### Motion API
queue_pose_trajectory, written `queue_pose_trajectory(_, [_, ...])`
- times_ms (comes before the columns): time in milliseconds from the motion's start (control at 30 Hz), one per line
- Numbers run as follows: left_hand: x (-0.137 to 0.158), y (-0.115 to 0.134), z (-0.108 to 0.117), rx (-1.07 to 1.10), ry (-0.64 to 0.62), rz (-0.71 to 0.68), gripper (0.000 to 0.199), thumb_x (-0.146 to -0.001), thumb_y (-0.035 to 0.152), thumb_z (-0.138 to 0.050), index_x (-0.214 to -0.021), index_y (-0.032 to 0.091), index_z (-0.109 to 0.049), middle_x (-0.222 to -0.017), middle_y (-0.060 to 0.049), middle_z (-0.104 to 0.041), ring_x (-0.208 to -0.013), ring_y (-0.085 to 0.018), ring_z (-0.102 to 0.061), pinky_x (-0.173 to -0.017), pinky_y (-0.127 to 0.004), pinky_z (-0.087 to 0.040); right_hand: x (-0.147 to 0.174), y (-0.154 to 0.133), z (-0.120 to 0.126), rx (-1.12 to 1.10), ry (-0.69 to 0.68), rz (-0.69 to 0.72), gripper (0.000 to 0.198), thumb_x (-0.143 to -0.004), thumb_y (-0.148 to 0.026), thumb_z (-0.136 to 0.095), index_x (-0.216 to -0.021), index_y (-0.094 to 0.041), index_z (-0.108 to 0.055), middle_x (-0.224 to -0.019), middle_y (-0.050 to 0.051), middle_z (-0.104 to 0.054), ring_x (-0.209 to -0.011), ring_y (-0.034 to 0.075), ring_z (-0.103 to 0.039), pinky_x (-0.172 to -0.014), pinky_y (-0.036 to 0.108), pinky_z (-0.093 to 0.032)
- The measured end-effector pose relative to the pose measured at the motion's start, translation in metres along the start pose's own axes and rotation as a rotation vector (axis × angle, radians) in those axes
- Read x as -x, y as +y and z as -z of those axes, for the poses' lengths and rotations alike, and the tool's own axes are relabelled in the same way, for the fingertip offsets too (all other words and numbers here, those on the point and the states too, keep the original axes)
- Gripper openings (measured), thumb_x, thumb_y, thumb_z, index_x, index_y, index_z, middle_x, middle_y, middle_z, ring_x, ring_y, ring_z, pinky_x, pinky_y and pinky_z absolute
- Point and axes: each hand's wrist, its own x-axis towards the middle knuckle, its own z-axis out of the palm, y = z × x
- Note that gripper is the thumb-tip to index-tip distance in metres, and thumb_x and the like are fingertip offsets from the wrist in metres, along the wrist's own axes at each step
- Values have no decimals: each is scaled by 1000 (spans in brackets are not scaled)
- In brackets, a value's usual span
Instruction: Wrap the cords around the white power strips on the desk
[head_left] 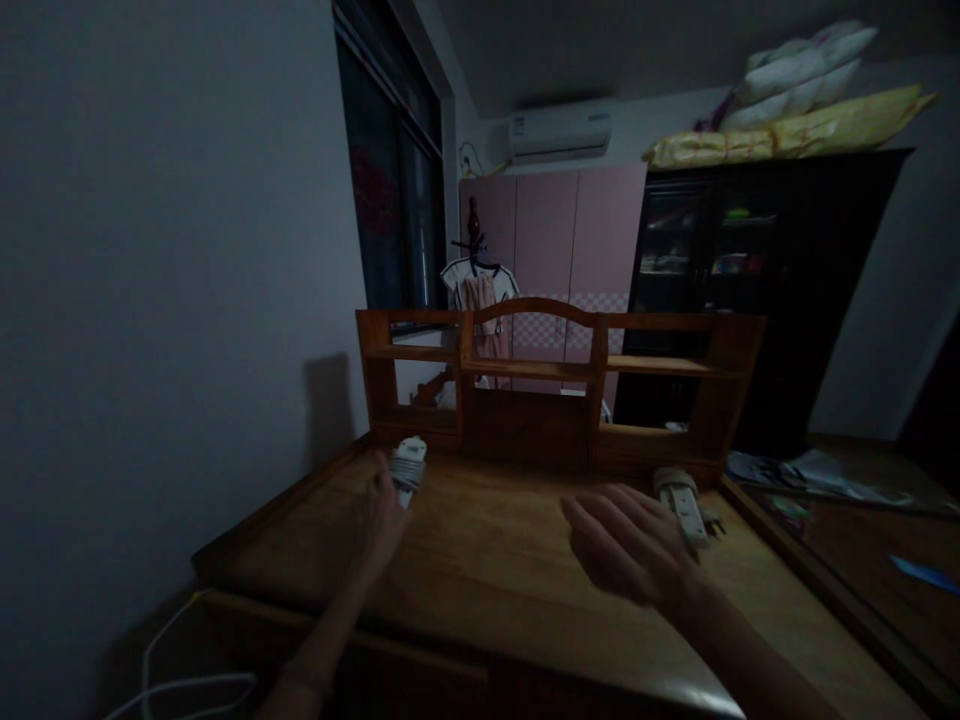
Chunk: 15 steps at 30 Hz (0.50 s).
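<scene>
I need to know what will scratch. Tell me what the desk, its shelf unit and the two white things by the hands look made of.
Desk: wood, brown with a dull sheen. Shelf unit: similar orange-brown wood. White object by the left hand, and the one by the right hand: probably smooth plastic; too dim to be sure.

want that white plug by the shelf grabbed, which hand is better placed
Left, probably. The left hand is already at the white plug, fingers touching or nearly so. The right hand hovers open across the desk.
</scene>
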Motion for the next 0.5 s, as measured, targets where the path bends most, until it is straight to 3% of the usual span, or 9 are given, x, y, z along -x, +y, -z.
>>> queue_pose_trajectory(67, [8,37,0,69,22,-157,97,-77,33,-60,-147,17,3,-133,-16,-45,-105,-27,-57,-75,-30,-47,-2,32,-43,58,-132,31,24,-87,-14,-47,-106,-19,-61,-76,3,-66,-72,15,-61,-65,27,-48])
queue_pose_trajectory(200, [22,110,5,128,-64,-356,98,-77,24,-58,-147,23,11,-141,-14,-37,-103,-25,-57,-76,-30,-47,45,74,-104,64,-301,-193,23,-91,-18,-39,-103,-16,-59,-79,7,-66,-74,17,-62,-65,27,-48])
queue_pose_trajectory(333, [33,159,1,132,-143,-637,100,-72,13,-56,-147,27,10,-148,-7,-29,-119,-27,-44,-89,-32,-43,89,84,-124,-18,-297,-390,25,-92,-31,-44,-110,-17,-56,-95,10,-67,-83,20,-64,-70,29,-49])
queue_pose_trajectory(500, [40,193,-24,53,-221,-940,105,-66,1,-52,-145,39,4,-152,5,-24,-105,-23,-48,-85,-32,-43,99,83,-137,-61,-294,-513,21,-93,-32,-43,-96,-17,-57,-82,8,-66,-71,18,-63,-62,27,-44])
